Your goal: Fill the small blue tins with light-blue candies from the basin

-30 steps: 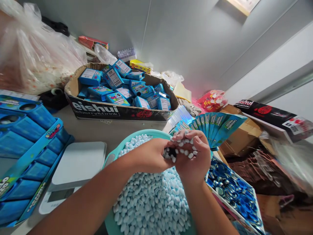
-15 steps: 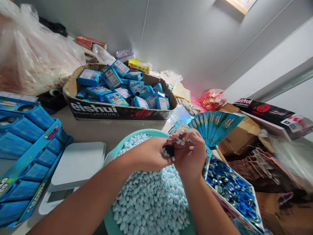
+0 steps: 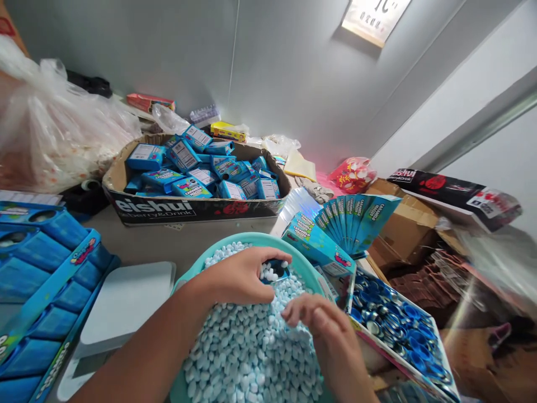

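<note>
Over a turquoise basin (image 3: 184, 278) full of pale blue oval candies (image 3: 247, 350), my left hand (image 3: 235, 274) is wrapped round a small box (image 3: 282, 271). Most of that box is hidden by the hand; its dark opening faces up, and several white candies show in it. My right hand (image 3: 325, 324) hovers lower and to the right, above the candies and apart from the box. Its fingers are bent and slightly apart, and I see nothing held in them.
Behind the basin stands a carton (image 3: 155, 210) of blue candy boxes. A white scale (image 3: 130, 296) and a display tray (image 3: 62, 285) of blue boxes are at left. To the right are fanned blue cards (image 3: 356, 221) and a box of blue metal-rimmed lids (image 3: 394, 319).
My right hand has moved down and away from my left, and the candies seen in its palm are gone. My left hand still holds the small box, now lower in view.
</note>
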Tool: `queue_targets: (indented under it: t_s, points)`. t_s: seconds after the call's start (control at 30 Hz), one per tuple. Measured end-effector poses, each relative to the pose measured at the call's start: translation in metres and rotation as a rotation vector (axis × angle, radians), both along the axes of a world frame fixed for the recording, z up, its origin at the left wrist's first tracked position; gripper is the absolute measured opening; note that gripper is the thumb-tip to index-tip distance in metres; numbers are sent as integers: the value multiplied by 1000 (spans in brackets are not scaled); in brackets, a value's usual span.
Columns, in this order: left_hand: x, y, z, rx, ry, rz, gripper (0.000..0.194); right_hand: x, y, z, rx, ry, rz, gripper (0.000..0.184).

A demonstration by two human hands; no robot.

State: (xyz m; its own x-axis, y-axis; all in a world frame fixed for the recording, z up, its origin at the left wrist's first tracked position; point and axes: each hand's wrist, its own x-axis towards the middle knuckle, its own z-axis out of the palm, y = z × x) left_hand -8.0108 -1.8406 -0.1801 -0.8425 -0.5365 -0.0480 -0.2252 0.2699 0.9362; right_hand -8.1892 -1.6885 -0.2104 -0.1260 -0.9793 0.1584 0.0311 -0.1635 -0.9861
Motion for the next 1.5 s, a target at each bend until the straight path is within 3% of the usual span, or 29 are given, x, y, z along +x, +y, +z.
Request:
queue_targets:
  t_s: [0.1, 0.17, 0.23, 0.33, 0.43, 0.53, 0.67, 0.83, 1.0, 1.13, 1.33, 1.5]
  points:
    - [5, -4, -4, -56, -27, -48, 88, 2, 19, 4, 24, 460, 226, 20]
    - [7, -5, -5, -62, -38, -64, 89, 1, 21, 21, -8, 707, 336, 34]
    - [8, -6, -5, -56, -30, -83, 85, 0, 14, 41, -96, 836, 357, 38]
    - [7, -6, -3, -72, 8, -99, 80, -1, -7, 63, -290, 916, 269, 30]
    - [6, -7, -1, -71, 59, -173, 69, 1, -36, 64, -457, 1007, 239, 30]
    - [7, -9, 1, -65, 42, -189, 55, 6, -59, 51, -565, 1092, 292, 29]
    - [8, -11, -1, -29, -28, -163, 53, 11, -69, 38, -610, 1061, 286, 26]
    - [6, -13, -5, 34, -43, -170, 49, -2, -66, 43, -535, 1072, 266, 20]
    - [7, -14, -3, -6, -138, -108, 71, -21, -68, 40, -475, 989, 238, 23]
    - [7, -13, -1, -23, -150, -100, 75, -21, -67, 37, -410, 820, 159, 21]
    - [6, -11, 0, -18, -106, -117, 72, -11, -65, 48, -193, 788, 69, 15]
    - [7, -11, -1, -16, -148, -108, 70, -3, -68, 56, -122, 783, 49, 16]
